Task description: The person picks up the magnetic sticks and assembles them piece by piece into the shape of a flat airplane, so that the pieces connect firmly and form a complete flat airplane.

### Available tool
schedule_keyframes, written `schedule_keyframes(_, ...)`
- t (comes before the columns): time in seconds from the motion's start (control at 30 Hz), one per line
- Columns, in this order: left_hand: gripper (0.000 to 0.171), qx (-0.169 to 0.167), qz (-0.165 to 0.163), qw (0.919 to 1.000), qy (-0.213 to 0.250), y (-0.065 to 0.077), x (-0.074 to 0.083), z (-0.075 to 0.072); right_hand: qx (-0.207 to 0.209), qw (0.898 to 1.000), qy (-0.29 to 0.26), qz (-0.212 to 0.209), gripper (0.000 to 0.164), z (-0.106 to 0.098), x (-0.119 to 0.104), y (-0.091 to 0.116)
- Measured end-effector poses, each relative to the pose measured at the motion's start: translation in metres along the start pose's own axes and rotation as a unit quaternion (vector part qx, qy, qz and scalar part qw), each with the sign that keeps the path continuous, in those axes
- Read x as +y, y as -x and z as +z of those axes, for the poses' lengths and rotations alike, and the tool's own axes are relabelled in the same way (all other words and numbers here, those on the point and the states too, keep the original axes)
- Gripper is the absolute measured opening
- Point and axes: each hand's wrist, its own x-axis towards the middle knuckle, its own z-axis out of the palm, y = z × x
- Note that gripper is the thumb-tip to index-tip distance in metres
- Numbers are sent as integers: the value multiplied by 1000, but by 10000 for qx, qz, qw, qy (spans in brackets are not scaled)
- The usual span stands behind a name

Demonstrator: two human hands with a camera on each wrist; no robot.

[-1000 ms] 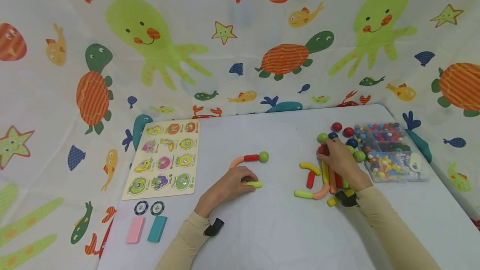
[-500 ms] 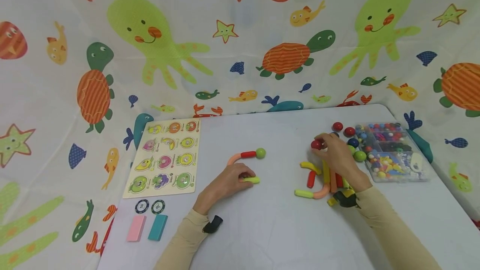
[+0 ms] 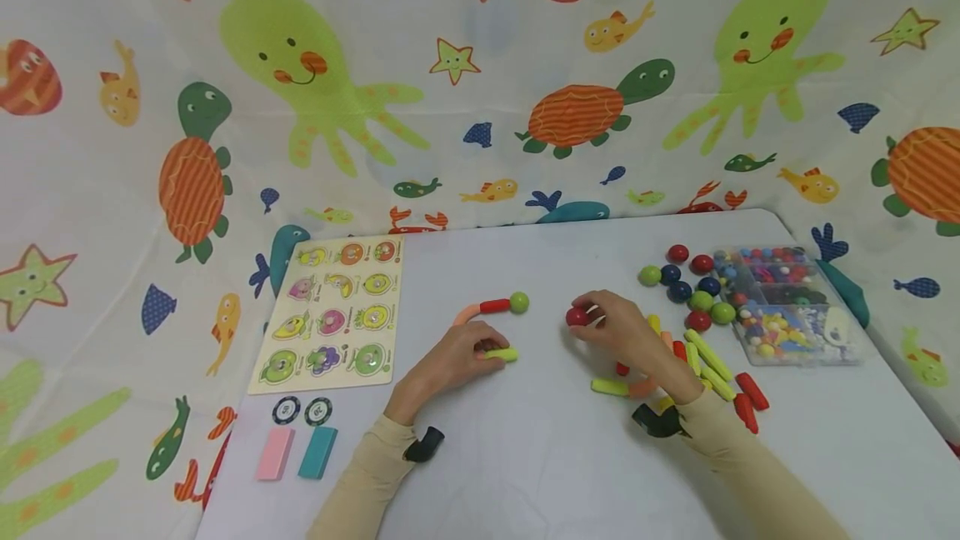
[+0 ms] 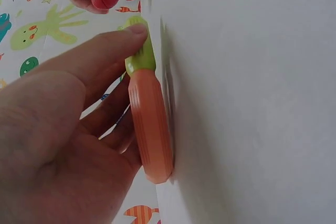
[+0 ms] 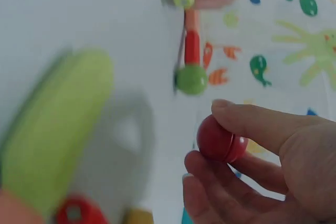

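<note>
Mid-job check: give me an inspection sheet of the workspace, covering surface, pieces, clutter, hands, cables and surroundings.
Surface: white table.
Pieces: lime stick joined to an orange curved piece, then a red stick and green ball; red ball held apart from these; other sticks and other balls toward the right.
Clutter: fruit board, two round chips, pink block and teal block at left; bead box at right.
Left hand: pinches the lime stick.
Right hand: pinches the red ball.
Cables: nothing seen.
Surroundings: sea-animal cloth behind the table.
</note>
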Motion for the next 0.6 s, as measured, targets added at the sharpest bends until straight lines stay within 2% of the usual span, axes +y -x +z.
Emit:
schedule_keyframes(0.2, 24, 28, 96, 10000, -3, 0, -1, -2, -573, 9978, -300, -140, 41, 29, -17, -2)
schedule_keyframes(0.4, 24, 1, 110, 9999, -83, -1, -2, -2, -743, 9960, -290, -404, 36, 50, -23, -4)
schedule_keyframes(0.6, 24, 10, 171, 9998, -112, -2, -2, -1, -837, 9945, -229, -593, 37, 58, -24, -6)
